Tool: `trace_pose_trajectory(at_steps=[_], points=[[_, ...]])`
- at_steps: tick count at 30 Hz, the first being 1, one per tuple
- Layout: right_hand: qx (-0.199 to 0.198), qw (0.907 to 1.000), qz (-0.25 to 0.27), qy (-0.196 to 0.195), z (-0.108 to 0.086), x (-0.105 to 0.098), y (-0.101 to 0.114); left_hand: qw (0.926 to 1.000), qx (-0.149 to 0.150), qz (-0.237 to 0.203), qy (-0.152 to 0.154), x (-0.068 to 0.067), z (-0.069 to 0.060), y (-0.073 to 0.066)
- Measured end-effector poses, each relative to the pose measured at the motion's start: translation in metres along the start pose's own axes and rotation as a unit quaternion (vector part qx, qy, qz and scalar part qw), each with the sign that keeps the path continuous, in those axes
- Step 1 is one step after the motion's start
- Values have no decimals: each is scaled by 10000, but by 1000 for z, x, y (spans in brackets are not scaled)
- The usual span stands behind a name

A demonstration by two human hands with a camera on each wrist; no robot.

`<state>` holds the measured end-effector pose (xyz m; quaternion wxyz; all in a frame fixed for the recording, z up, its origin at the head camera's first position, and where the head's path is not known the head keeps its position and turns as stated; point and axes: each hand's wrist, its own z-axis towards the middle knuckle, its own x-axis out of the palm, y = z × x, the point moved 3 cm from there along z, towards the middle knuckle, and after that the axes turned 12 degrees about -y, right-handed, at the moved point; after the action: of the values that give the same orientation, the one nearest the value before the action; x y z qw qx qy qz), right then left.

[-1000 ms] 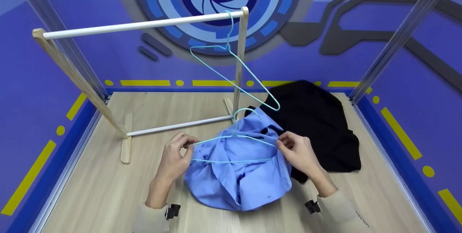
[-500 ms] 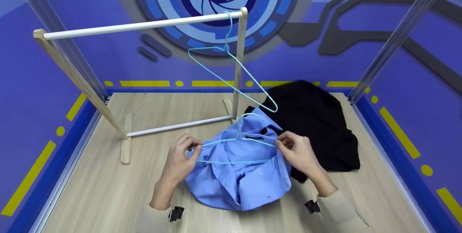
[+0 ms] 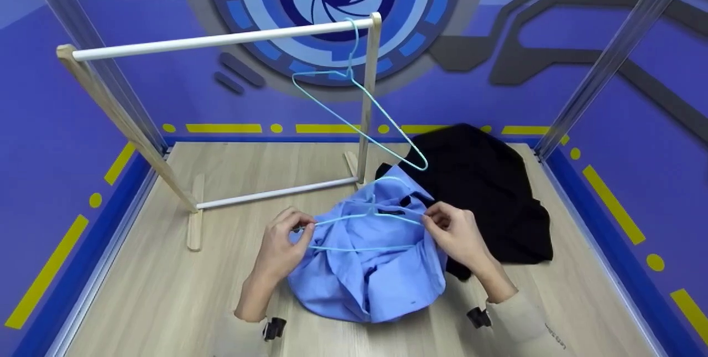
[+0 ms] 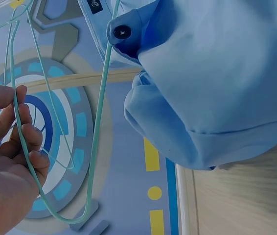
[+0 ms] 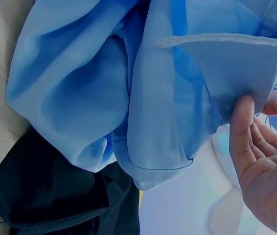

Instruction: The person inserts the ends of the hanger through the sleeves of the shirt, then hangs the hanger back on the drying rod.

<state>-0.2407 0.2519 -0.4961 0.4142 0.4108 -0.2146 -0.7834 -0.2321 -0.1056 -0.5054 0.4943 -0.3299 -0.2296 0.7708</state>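
Observation:
A light blue shirt [image 3: 398, 285] lies bunched on the table, its neck opening facing up. Across it lies a pale turquoise wire hanger [image 3: 343, 217], hook pointing away. My left hand [image 3: 279, 246] pinches the hanger near its left end, thumb and fingers on the upper wire; the left wrist view shows that bent end [image 4: 75, 220] bare of cloth. The hanger's right end is hidden at the shirt's right side. With thumb and fingers my right hand [image 3: 462, 232] pinches the shirt's collar [image 5: 241, 68] in the right wrist view.
Behind the shirt stands a wooden rack with a white rail [image 3: 221, 41]. Another turquoise hanger [image 3: 387, 115] hangs at the rail's right end, just above the shirt. A black garment [image 3: 498, 196] lies heaped at the right. Blue walls [image 3: 608, 97] enclose the table.
My left hand has moved right, carrying the hanger with it, so the hook sits further right and slightly lower over the shirt. My right hand has stayed in place on the collar.

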Motion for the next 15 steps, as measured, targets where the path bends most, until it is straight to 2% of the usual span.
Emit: trace_pose_trajectory(at_steps=[7, 15], points=[[-84, 9999, -12, -57, 0, 1, 5, 10000, -19, 23, -10, 3, -1, -1], [-379, 9990, -38, -248, 1, 2, 9, 10000, 13, -11, -71, 3, -2, -2]])
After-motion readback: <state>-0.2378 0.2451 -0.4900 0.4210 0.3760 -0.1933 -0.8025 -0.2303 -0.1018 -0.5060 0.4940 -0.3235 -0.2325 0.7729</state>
